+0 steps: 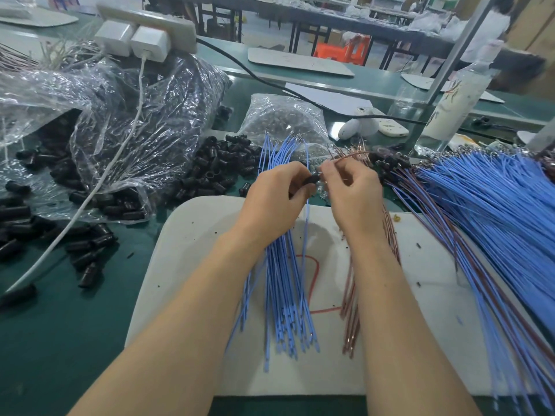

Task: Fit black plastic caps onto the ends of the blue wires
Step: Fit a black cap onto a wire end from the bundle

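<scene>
My left hand (pixel 274 199) holds a bundle of blue wires (pixel 285 295) that hangs down over the white mat (pixel 186 265), and its fingers pinch a black plastic cap (pixel 310 179). My right hand (pixel 351 193) pinches a thin wire end right at the cap's opening and holds several brown wires (pixel 351 319) under the palm. Whether the wire end is inside the cap is hidden by my fingers. Loose black caps (pixel 216 166) lie in a heap just left of my hands.
A torn clear bag (pixel 135 121) spilling black caps covers the left. A smaller clear bag (pixel 285 118) sits behind my hands. A big sheaf of blue and brown wires (pixel 486 205) fans out at right. A white cable (pixel 90 190), power strip (pixel 144 28) and bottle (pixel 450 106) stand nearby.
</scene>
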Tool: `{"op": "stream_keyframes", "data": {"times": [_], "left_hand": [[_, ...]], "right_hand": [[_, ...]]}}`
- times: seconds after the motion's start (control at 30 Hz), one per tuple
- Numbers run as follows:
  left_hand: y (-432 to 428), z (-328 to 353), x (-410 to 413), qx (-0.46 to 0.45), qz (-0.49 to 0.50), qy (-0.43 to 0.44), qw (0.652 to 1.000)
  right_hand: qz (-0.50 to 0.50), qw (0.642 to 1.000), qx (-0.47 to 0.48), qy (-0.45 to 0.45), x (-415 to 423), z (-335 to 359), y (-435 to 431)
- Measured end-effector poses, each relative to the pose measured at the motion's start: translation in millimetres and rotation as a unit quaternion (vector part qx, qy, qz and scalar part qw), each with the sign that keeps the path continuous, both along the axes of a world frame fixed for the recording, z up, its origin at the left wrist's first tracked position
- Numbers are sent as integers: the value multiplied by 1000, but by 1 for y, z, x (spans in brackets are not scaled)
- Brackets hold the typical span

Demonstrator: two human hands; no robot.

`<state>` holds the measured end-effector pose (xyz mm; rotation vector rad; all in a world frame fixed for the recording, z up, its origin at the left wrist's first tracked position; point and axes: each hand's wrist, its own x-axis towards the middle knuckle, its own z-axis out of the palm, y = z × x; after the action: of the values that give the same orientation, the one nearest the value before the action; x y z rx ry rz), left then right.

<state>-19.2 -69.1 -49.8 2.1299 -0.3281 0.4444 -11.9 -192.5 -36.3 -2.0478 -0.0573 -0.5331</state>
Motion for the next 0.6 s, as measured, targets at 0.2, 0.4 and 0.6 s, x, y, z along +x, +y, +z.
{"op": "stream_keyframes", "data": {"times": [0.2,0.4,0.6], "left_hand": [[1,2,-1,-55,6,-25,998],[-5,11,-7,-176,-26,-20,984],[14,13,6,-557,-61,196,805]], "right_hand": [[58,984,164,21,-4,4,7],[132,973,182,54,-11,9,20],[218,973,60,41,-29,21,34]]}}
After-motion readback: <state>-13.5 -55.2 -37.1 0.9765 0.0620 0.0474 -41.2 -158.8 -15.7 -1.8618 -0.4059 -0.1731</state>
